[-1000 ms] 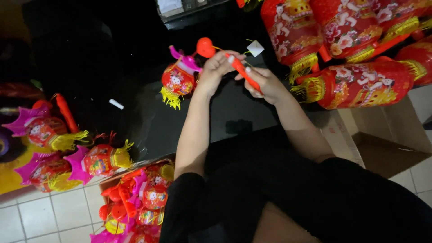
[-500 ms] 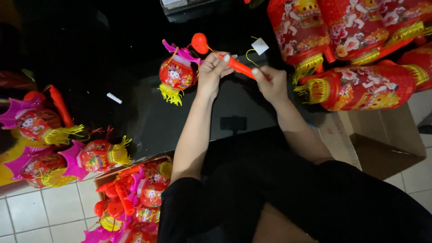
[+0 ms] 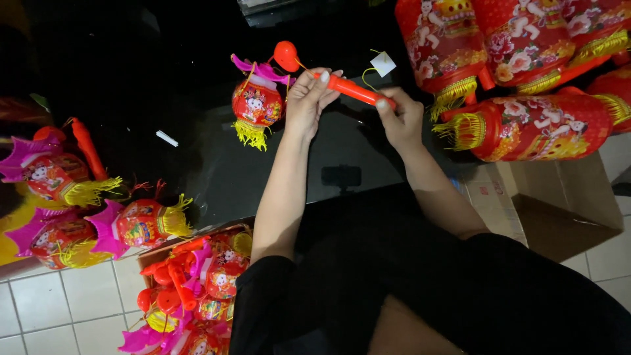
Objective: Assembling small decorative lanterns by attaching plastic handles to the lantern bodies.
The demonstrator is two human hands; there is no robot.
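Both hands have shifted a little toward the near edge of the desk since 0.5 s ago, and the stick now lies flatter, tilted down to the right; the small lantern hangs lower beside the left wrist.

Left hand (image 3: 310, 98) is pinched shut round the upper end of the orange-red plastic handle stick (image 3: 351, 90), fingers curled over it, nails showing. Right hand (image 3: 399, 117) is closed on the stick's lower end. Stick sits in the air above the middle of the dark glossy desk (image 3: 197, 158), not touching it. From its round bulb tip (image 3: 286, 55) a thin yellow cord runs to the small lantern (image 3: 257, 104): red printed paper globe, pink petal top, yellow fringe below. A white paper tag (image 3: 382, 64) on a yellow thread floats just above the stick.

Step, as judged: fitting or checking the handle on 1 lantern, probably at the stick's middle joint. Next move would likely need a firm twist or push along the stick's axis while the cord stays untangled.

Around: big red cylinder lanterns (image 3: 526, 125) with gold fringe at the desk's far right corner, finished small lanterns (image 3: 141, 223) along the left edge, a cardboard box (image 3: 197, 289) of them by the near left edge, an open brown carton (image 3: 559, 210) on the tiled floor.
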